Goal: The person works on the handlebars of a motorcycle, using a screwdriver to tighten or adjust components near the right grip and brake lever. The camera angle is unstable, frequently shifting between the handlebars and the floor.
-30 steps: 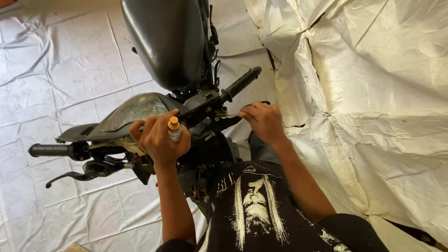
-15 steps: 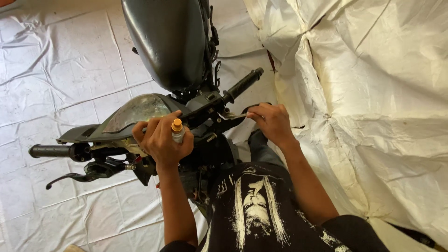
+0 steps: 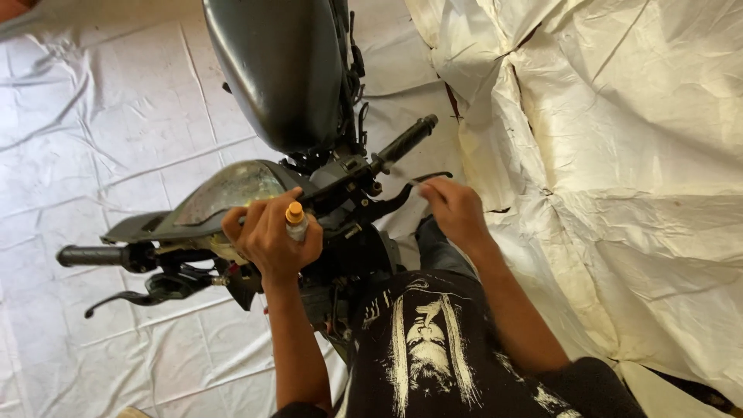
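Note:
A dark motorcycle stands under me, with its black fuel tank (image 3: 279, 70) at the top and a dusty headlight cowl (image 3: 224, 193) below it. My left hand (image 3: 267, 240) is wrapped around a small bottle with an orange cap (image 3: 295, 219), held upright just in front of the handlebar clamp. My right hand (image 3: 457, 209) is beside the right brake lever (image 3: 398, 197), below the right grip (image 3: 406, 139). Its fingertips pinch a small pale piece (image 3: 412, 185) that is too small to identify.
The left grip (image 3: 89, 255) and its lever (image 3: 131, 296) stick out at the lower left. A wrinkled white sheet (image 3: 93, 116) covers the floor. A crumpled cream tarpaulin (image 3: 619, 155) rises on the right. My black printed shirt (image 3: 433, 348) fills the bottom.
My right hand has shifted slightly right and down along the brake lever. My left hand with the bottle has stayed almost still.

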